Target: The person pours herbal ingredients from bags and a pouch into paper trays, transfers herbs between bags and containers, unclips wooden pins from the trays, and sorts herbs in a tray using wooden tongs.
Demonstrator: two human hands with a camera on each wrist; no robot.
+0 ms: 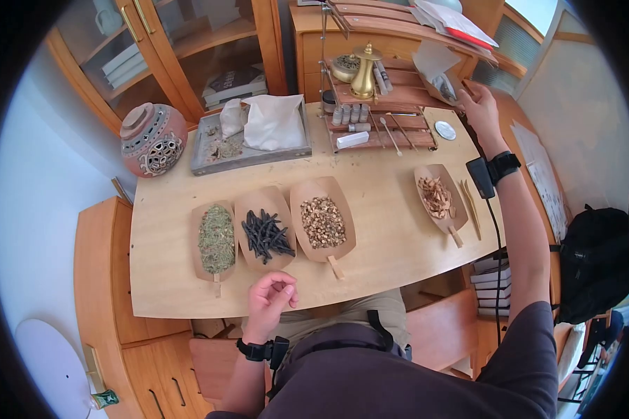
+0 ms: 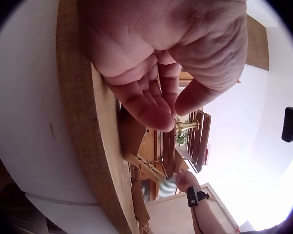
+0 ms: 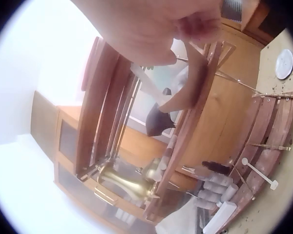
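Nearest me, my left hand [image 1: 269, 300] hung by the front edge of the tabletop [image 1: 391, 230], its fingers loosely curled, close together, holding nothing. Just beyond it, three paper dishes lay side by side: the herb dish [image 1: 217, 241] at the left, the black dish [image 1: 264, 230] with dark, slender pieces in the middle, and the chip dish [image 1: 325, 220] with small brown bits at the right. Well apart to their right sat the chip-free shavings dish [image 1: 438, 199], with tongs [image 1: 474, 220] just beside it.

Farther back, the gray tray [image 1: 258, 160] carried white paper [image 1: 276, 126] and loose scraps, the clay jar [image 1: 154, 143] standing at its left. A white disc [image 1: 445, 130] lay right of the wooden rack [image 1: 402, 95], which bore a brass pot [image 1: 363, 73].

At the rack's right end, my right hand [image 1: 481, 112] had its fingers clamped on the near end of the raised dish [image 3: 190, 83], with something pale inside. I could not tell whether that dish rested on the rack. Farthest off stood the glass-doored cabinet [image 1: 178, 42].
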